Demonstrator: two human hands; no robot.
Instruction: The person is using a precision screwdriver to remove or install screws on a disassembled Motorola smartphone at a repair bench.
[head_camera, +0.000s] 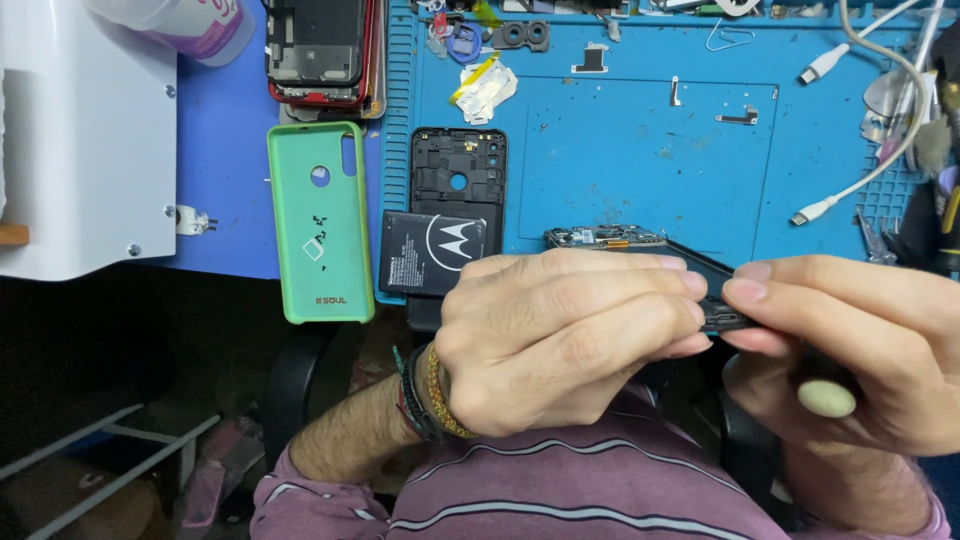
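Observation:
Both hands hold an opened phone body (640, 243) edge-on above the front edge of the blue work mat (640, 150); its circuit board shows along the top edge. My left hand (560, 335) wraps over the phone's left and middle part. My right hand (850, 340) pinches the phone's right end between fingertips and thumb, and a pale rounded tool handle (826, 398) sticks out under its palm. A black phone battery (432, 252) lies just left of my left hand, resting on a black plastic back cover (458, 175).
A green phone case (320, 220) lies face down at the left. A red-framed phone stack (320, 50) sits at the back. White cables (870, 170) curl at the right, with small metal parts and tape scraps (485, 85) on the mat. A white box (85, 140) stands far left.

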